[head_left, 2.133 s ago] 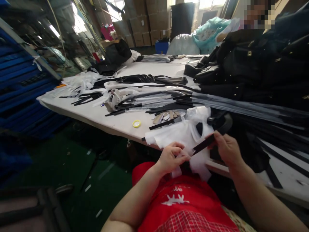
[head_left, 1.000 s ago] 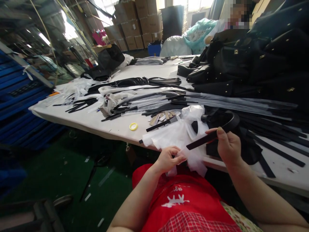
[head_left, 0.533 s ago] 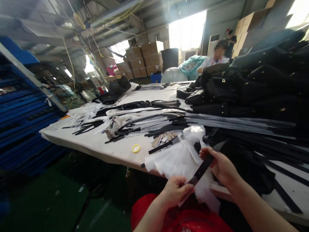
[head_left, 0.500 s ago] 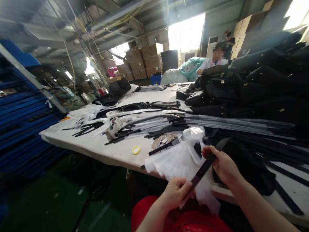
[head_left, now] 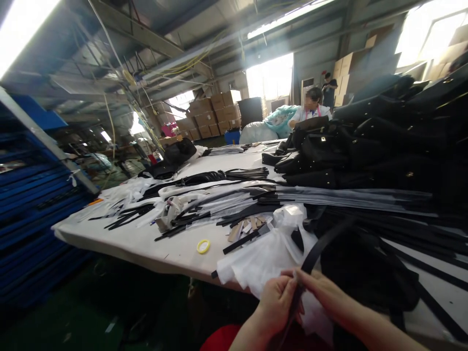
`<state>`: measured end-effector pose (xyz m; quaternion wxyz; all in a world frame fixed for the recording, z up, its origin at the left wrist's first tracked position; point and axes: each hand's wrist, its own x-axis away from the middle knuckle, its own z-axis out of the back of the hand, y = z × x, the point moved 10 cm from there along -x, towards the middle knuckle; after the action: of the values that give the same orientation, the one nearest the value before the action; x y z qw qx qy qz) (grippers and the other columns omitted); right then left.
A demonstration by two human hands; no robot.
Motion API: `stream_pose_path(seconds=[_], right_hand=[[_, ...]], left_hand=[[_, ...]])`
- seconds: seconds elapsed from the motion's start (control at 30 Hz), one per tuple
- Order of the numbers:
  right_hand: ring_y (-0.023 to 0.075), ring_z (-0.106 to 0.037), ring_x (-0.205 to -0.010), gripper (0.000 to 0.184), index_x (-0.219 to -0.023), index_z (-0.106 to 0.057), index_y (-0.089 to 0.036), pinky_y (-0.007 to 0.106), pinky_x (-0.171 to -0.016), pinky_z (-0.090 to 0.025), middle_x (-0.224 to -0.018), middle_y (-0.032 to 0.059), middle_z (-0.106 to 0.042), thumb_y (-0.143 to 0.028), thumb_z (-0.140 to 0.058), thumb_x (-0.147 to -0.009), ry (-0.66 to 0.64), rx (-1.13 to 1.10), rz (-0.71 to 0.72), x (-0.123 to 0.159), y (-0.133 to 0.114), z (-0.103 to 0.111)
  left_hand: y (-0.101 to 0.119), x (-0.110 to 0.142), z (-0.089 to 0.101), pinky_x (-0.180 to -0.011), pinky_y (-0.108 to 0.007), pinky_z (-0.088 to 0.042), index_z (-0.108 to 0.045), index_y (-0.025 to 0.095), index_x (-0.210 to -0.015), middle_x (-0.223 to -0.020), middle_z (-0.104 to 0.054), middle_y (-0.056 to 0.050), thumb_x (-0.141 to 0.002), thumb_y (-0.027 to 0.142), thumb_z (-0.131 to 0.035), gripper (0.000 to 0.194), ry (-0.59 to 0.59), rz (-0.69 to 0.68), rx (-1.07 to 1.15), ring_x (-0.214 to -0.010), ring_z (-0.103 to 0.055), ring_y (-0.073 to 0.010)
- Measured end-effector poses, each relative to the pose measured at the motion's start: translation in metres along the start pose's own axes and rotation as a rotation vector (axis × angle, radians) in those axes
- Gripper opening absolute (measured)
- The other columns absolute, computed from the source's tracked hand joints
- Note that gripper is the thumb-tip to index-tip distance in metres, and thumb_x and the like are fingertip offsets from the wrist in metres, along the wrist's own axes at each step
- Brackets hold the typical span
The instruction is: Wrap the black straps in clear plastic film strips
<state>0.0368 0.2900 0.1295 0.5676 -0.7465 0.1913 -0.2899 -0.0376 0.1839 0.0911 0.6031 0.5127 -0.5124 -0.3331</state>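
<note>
A black strap (head_left: 317, 251) runs through both of my hands at the front edge of the table, bending up and away to the right. My left hand (head_left: 277, 298) is closed on its lower part, thumb on top. Close against it, my right hand (head_left: 317, 287) pinches the same strap; its fingertips meet those of the left. White translucent plastic sleeves (head_left: 258, 261) lie bunched just behind and beneath the hands. To the right, a black bag or piece of black material (head_left: 369, 268) rests on the table. The strap's lower end is hidden by my hands.
On the white table (head_left: 120, 243) lie a yellow tape ring (head_left: 203, 246), bundled black straps (head_left: 241, 174) and cardboard scraps (head_left: 246, 225). Black bags (head_left: 383, 141) are heaped at right. A co-worker (head_left: 311, 109) sits behind them. Blue racks (head_left: 32, 204) stand at left.
My right hand has come down along the strap to meet my left hand; before, they were apart with the strap stretched between them. The view has tilted up slightly.
</note>
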Motion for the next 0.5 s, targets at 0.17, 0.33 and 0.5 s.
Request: stream_pose_path(seconds=[0.17,0.33,0.5], right_hand=[[0.026,-0.068,-0.099,0.038,-0.09,-0.077,-0.018,0.039,-0.094,-0.051,-0.097,0.0102,-0.075,-0.053,-0.075,-0.075,0.272,-0.317,0.052,-0.008,-0.007,0.047],[0.0251,-0.068,-0.09,0.045,-0.093,-0.078,-0.016,0.04,-0.088,-0.052,-0.095,0.0101,-0.075,-0.056,-0.076,-0.074,0.025,-0.155,0.06,-0.008,-0.012,0.012],[0.0248,-0.069,-0.091,0.048,-0.102,-0.076,-0.018,0.04,-0.091,-0.049,-0.095,0.0099,-0.076,-0.056,-0.077,-0.074,0.093,-0.188,0.146,-0.006,-0.048,0.016]], left_hand=[[-0.003,0.002,-0.002,-0.033,-0.016,-0.031,-0.055,0.016,-0.074,-0.051,-0.057,0.002,-0.076,0.08,-0.051,0.064,-0.041,0.068,-0.06,-0.036,-0.049,-0.0082],[0.018,-0.006,0.003,-0.036,-0.016,-0.036,-0.058,0.015,-0.081,-0.055,-0.062,0.0,-0.082,0.077,-0.046,0.063,0.042,-0.054,-0.029,-0.041,-0.056,-0.0099],[0.017,-0.011,0.001,-0.035,-0.015,-0.033,-0.058,0.014,-0.075,-0.052,-0.06,0.0,-0.084,0.073,-0.05,0.06,0.017,-0.064,-0.065,-0.039,-0.054,-0.0091]])
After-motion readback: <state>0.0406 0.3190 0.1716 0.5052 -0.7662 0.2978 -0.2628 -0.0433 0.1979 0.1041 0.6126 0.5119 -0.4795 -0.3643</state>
